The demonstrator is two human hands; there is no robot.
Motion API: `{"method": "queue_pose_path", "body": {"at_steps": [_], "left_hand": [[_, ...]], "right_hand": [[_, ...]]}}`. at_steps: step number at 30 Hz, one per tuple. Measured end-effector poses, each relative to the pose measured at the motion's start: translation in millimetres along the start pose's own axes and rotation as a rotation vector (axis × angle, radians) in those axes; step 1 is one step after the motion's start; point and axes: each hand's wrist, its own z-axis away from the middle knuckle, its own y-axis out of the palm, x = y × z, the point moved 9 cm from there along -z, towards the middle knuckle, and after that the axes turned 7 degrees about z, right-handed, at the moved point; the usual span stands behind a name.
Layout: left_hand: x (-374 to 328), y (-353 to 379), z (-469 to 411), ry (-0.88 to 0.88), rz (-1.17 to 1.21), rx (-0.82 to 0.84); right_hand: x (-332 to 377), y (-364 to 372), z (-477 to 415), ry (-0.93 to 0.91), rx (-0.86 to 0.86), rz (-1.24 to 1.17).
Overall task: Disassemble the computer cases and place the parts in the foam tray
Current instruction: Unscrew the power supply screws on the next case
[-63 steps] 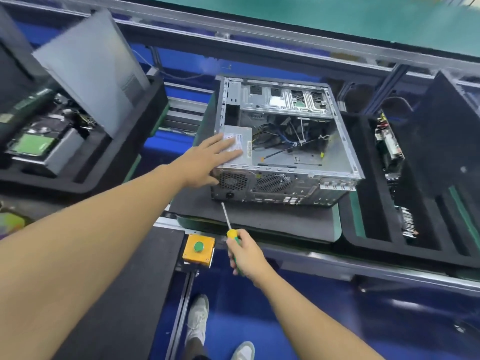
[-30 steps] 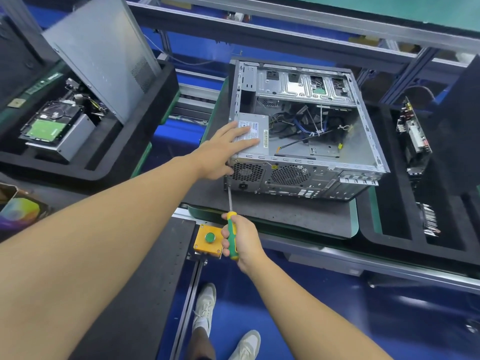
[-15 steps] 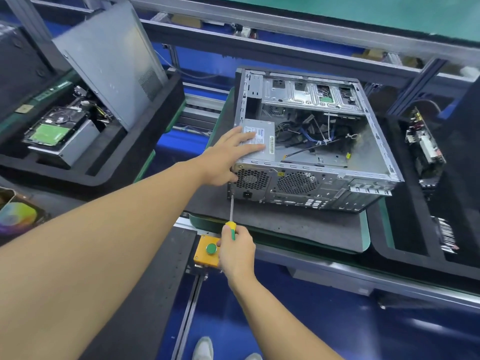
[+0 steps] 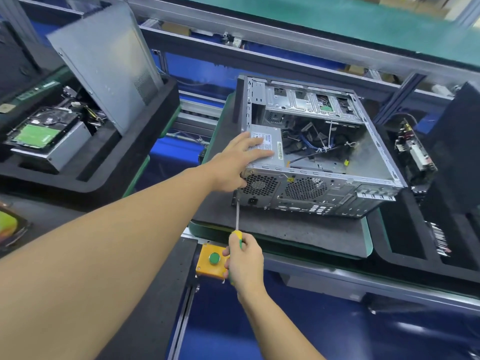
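Observation:
An open grey computer case (image 4: 363, 162) lies on its side on a dark mat, rear panel toward me. My left hand (image 4: 235, 165) rests flat on the power supply (image 4: 270, 141) at the case's near left corner, fingers straight, thumb down on the rear panel. My right hand (image 4: 244, 261) grips the yellow-green handle of a screwdriver (image 4: 237, 216). Its shaft points up, and the tip meets the rear panel's lower left edge. A black foam tray (image 4: 135, 141) at the left holds a hard drive (image 4: 36, 133), a metal box and a leaning side panel (image 4: 104, 61).
A second black foam tray (image 4: 405, 245) at the right holds circuit boards (image 4: 415, 152). A yellow box with a green button (image 4: 211, 259) sits on the rail just left of my right hand. Loose cables (image 4: 311, 144) fill the case interior. Conveyor rails run behind.
My right hand raised the screwdriver from below the mat edge and brought its tip against the rear panel's left edge. My left hand stayed on the power supply.

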Motion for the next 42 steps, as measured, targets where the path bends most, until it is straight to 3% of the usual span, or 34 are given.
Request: {"method": "queue_pose_path", "body": {"at_steps": [5, 9, 13, 16, 19, 25, 29, 31, 34, 36, 42], "left_hand": [[2.3, 1.4, -1.9, 0.038, 0.028, -0.014], [1.0, 0.3, -1.2, 0.036, 0.029, -0.018], [0.5, -0.6, -1.0, 0.03, 0.021, -0.02], [0.6, -0.1, -0.5, 0.022, 0.01, -0.016], [-0.2, 0.3, -0.9, 0.018, 0.005, -0.005], [-0.6, 1.4, 0.3, 0.024, 0.022, -0.021], [-3.0, -0.5, 1.5, 0.021, 0.012, -0.023], [-3.9, -1.2, 2.3, 0.015, 0.012, -0.018], [-4.6, -1.9, 4.1, 0.002, 0.008, -0.005], [-5.1, -2.4, 4.4, -0.006, 0.007, 0.002], [-5.9, -0.6, 4.1, -0.012, 0.005, 0.004]], "right_hand": [[0.4, -6.7, 1.6, -0.074, -0.128, 0.194], [2.8, -7.2, -1.2, -0.06, -0.112, 0.178], [-6.9, 1.1, -6.5, 0.089, 0.059, -0.138], [-14.8, 20.1, -3.9, 0.296, 0.351, -0.41], [-9.8, 26.0, -2.8, 0.3, 0.541, -0.514], [-16.6, 13.9, -12.0, 0.171, 0.312, -0.406], [-7.5, 0.1, -10.2, 0.022, 0.068, 0.011], [-1.4, -0.1, -9.0, 0.046, 0.113, 0.053], [-3.0, 13.4, -2.3, 0.328, 0.38, -0.245], [-0.4, 16.6, 2.4, 0.398, 0.499, -0.347], [-0.7, -6.4, -14.1, 0.142, 0.249, -0.089]]}}
